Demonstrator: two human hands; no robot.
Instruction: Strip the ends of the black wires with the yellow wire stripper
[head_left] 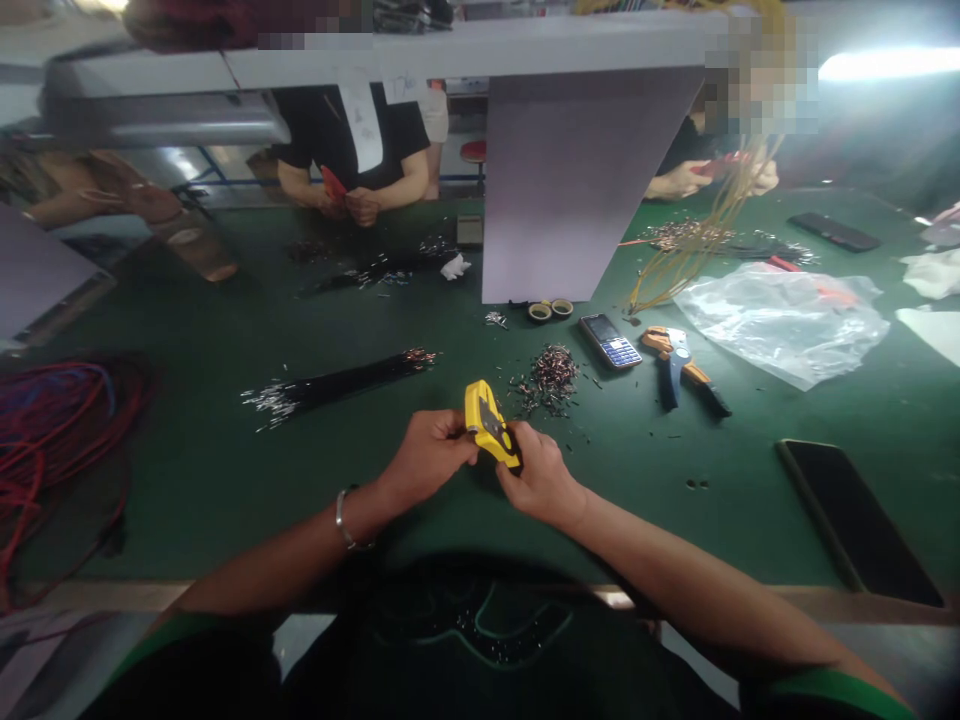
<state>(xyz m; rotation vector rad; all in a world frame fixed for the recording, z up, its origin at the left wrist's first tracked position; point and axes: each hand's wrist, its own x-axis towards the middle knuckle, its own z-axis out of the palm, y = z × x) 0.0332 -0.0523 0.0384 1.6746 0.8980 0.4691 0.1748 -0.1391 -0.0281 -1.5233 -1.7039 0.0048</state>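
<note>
My right hand [541, 474] is wrapped around a yellow wire stripper [486, 420] with dark grey parts, held above the green table. Close to the tool's head, my left hand [431, 455] has its fingers pinched together; what sits between them is too small to make out. Just beyond the tool lies a heap of small dark and coppery scraps [553, 375]. To the left, a bundle of black wires [345, 385] rests on the table, with pale tips at one end and copper-coloured tips at the other.
Coiled red and blue cables [56, 440] lie at left. Toward the right are a keypad phone [611, 342], an orange-and-blue hand tool [684, 368], a plastic bag [787, 325] and a large smartphone [859, 515]. A grey panel [570, 190] stands ahead; co-workers sit opposite.
</note>
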